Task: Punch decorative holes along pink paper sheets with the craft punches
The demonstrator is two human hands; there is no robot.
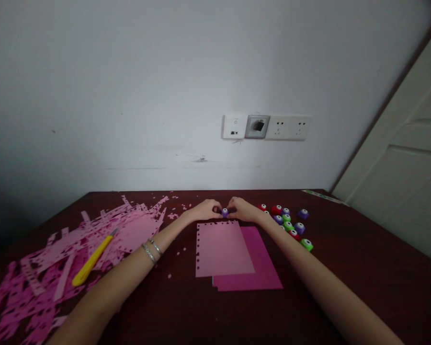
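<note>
Bare arms (pixel 301 249), two narrow silvery bracelets (pixel 149 253) side by side around the left forearm (pixel 129 278).

Scuffed pale wall (pixel 147 96), dark table (pixel 172 316)

1. The place is looking like a plain indoor room, probably in a home, though the view is not excluding an office.
2. A scuffed pale wall (pixel 147 96) is rising behind, carrying double power sockets (pixel 287 128) and a plate with small ports (pixel 234 127).
3. A white panelled door (pixel 416 184) is standing at the right, suggesting living quarters more than a workshop.
4. A dark reddish table (pixel 165 311) is serving as a craft surface: pink paper scraps (pixel 140 230), a yellow cutter (pixel 93 261) and small colourful punches (pixel 288 226) are lying there.
</note>
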